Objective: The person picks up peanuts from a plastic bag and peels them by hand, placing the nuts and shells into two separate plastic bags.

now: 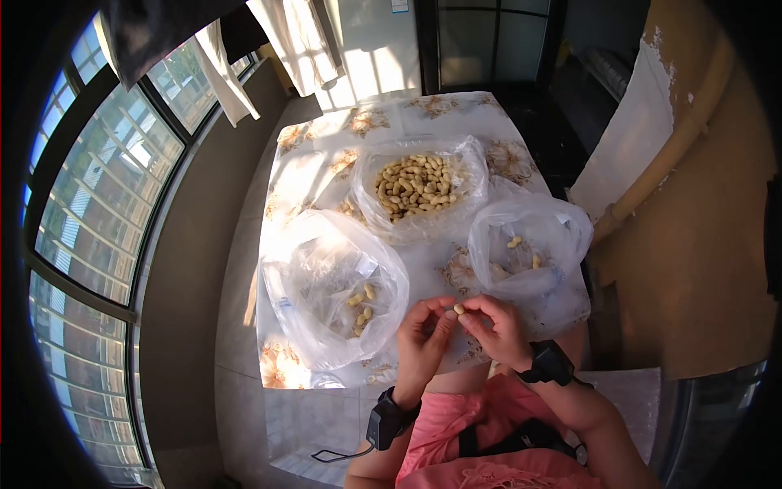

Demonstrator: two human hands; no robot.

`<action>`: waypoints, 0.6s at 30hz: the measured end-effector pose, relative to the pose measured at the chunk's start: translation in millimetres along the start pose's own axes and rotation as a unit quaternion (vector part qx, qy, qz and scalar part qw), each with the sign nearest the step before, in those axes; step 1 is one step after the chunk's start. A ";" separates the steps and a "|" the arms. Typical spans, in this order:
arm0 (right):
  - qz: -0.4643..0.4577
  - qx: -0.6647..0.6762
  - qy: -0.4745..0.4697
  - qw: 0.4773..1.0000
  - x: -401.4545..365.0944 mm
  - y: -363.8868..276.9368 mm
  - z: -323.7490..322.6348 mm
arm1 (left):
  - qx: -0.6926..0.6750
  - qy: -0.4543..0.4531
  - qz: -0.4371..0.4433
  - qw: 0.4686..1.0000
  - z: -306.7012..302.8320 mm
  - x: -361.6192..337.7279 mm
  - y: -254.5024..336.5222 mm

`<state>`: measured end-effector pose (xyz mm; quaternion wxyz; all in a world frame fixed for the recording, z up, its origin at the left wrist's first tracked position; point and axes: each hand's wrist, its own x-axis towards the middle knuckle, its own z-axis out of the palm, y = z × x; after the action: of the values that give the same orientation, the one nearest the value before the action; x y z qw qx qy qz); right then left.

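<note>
A small peanut (459,309) sits between the fingertips of both hands, just above the near edge of the table. My left hand (427,326) pinches close against it from the left, fingers curled. From the right, my right hand (494,326) grips it between thumb and fingers. To the left of my hands stands a clear plastic bag (281,306) with several peanuts (364,314) at its bottom. Right and beyond my hands, another clear bag (574,236) holds a few peanuts (515,242). A third bag (371,175) further back contains a large heap of unshelled peanuts (415,186).
A flowered cloth (358,122) covers the table under the bags. Barred windows (106,187) run along the left wall. At the right a pipe (668,155) runs down a brown wall. Clothes (297,45) hang above the far left, and a dark-framed door (493,41) stands behind.
</note>
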<state>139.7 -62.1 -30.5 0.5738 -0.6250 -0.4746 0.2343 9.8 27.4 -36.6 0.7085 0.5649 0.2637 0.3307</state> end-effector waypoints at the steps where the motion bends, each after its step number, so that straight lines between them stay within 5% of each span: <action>1: 0.008 0.007 -0.003 1.000 0.0 -0.3 0.0 | 0.005 -0.001 0.006 1.000 -0.4 0.1 -0.7; 18: 0.041 0.033 -0.015 0.998 -1.7 0.0 -1.7 | -0.033 -0.007 -0.010 0.999 -1.6 -0.9 3.4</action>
<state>140.4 -64.4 -30.6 0.5769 -0.6211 -0.4490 0.2825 7.5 28.2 -33.7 0.7319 0.5409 0.2531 0.3281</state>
